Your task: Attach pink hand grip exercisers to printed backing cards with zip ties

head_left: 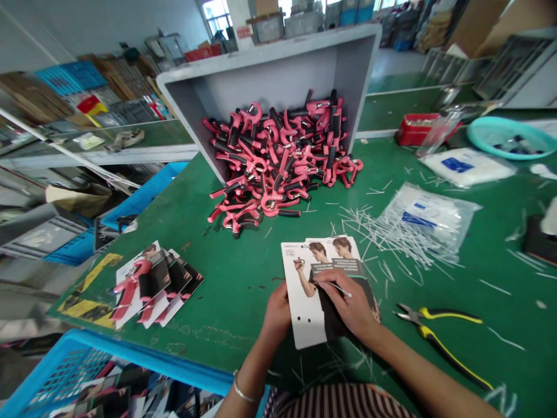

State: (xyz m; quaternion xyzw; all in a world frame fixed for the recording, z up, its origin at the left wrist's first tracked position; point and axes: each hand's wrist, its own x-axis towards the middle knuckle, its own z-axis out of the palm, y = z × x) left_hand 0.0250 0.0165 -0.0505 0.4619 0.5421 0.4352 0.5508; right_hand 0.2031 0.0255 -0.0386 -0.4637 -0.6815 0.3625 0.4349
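My left hand (277, 309) grips the left edge of a printed backing card (308, 332), its fingers hidden behind it. The card shows a person's arm and has two small holes near its bottom. Another card (346, 248) shows behind it at the upper right. My right hand (350, 302) lies over the card's right side, pinching a thin white cable tie (342, 288). To the right, yellow-and-black cutting pliers (421, 318) lie with handles spread. Beyond the cards is a heap of loose white cable ties (369, 229).
A tipped grey bin (270, 57) spills pink-and-black hand grips (278, 157) onto the green table (226, 290). At left lie several cards with grips (148, 284). A blue basket (56, 371) stands below the front edge. Plastic bags (429, 217) and a turquoise bowl (487, 130) sit at right.
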